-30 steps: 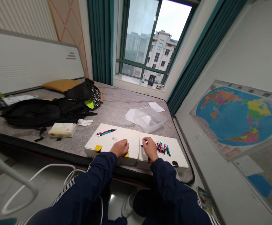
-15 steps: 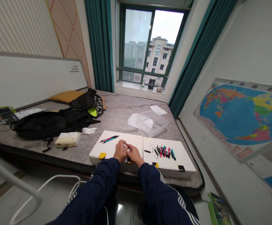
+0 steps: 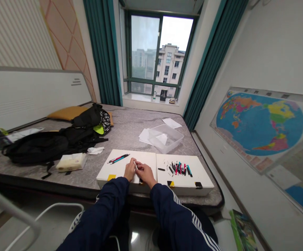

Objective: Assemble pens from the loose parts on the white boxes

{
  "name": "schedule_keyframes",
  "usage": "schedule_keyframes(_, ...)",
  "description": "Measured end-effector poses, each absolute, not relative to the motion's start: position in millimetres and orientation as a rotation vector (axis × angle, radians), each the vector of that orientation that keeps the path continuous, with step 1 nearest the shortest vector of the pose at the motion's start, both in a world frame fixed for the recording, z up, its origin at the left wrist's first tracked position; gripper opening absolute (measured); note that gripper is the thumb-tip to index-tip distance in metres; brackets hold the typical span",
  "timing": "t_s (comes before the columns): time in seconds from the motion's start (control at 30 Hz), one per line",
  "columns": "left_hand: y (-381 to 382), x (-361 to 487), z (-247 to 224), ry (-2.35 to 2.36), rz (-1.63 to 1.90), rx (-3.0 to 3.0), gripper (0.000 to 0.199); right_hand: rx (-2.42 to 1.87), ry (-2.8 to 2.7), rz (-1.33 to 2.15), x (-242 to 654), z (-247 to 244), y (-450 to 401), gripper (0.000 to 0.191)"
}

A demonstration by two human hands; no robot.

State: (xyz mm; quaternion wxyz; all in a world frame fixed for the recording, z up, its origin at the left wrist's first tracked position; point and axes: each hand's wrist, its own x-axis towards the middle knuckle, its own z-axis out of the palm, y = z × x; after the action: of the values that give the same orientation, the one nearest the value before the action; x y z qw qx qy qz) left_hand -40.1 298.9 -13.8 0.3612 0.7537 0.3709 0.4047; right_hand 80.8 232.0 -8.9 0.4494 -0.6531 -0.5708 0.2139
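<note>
white piece [image 3: 135,165] held between hands [image 3: 145,173]

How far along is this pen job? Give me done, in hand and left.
Done, it seems: two pens lie side by side on the left white board. In hand: the left hand and right hand meet over that board around a small white piece. Left: a cluster of pens and small parts on the right white board.
</note>
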Motion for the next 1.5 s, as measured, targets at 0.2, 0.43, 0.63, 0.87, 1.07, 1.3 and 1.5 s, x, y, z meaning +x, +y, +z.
schedule_keyframes(0.2,288.3,-34.9,-10.1,1.162,0.991,2.079,0.017,-1.368,-1.218,0.745,97.2,-21.3,234.1,0.019)
schedule_keyframes(0.43,284.3,-31.4,-9.9,1.272,1.014,2.13,0.029,-1.193,-0.861,0.969,106.6,-23.5,231.5,0.035)
schedule_keyframes(0.63,284.8,-31.0,-8.7,1.261,1.027,2.054,0.032,-1.124,-0.759,0.996,105.9,-25.3,232.7,0.036)
schedule_keyframes(0.87,285.8,-29.4,-5.6,1.224,1.074,1.913,0.035,-1.119,-0.752,1.0,105.3,-24.7,233.4,0.034)
schedule_keyframes(1.07,291.8,-31.2,-5.6,1.134,1.053,1.635,0.036,-1.134,-0.772,1.028,106.4,-25.4,233.3,0.037)
schedule_keyframes(1.3,298.3,-36.6,-9.3,1.083,1.041,1.543,0.043,-1.11,-0.812,1.06,108.0,-22.2,230.9,0.032)
schedule_keyframes(1.5,293.5,-36.9,-6.1,1.234,1.073,1.607,0.05,-1.119,-0.926,1.041,108.7,-18.3,228.0,0.024)
